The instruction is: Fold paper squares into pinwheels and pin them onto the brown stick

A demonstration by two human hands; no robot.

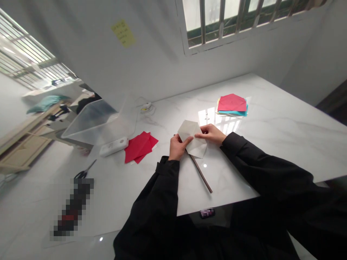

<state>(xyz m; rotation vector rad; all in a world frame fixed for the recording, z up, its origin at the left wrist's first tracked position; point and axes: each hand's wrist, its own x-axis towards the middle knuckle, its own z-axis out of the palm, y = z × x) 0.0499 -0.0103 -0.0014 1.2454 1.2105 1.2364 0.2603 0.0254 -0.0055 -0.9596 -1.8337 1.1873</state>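
Observation:
A cream paper envelope (189, 127) is held up above the white marbled table, between both hands. My left hand (177, 147) pinches its lower left side, the thumb lying across the front. At its right edge my right hand (213, 134) grips the paper with thumb and fingers; the thumb tips come close together near the middle. Below the envelope a thin dark brown stick (202, 175) lies slanted on the table, its upper end hidden behind the paper. Red envelopes (140, 147) lie in a loose pile to the left of my left hand.
A stack of coloured envelopes (232, 104), red on top, lies at the back right. On the left are a white power strip (114, 146), a clear plastic bin (92, 122), scissors (85, 171) and a blurred-out dark object (73, 209). The table (287, 144) meets the wall behind.

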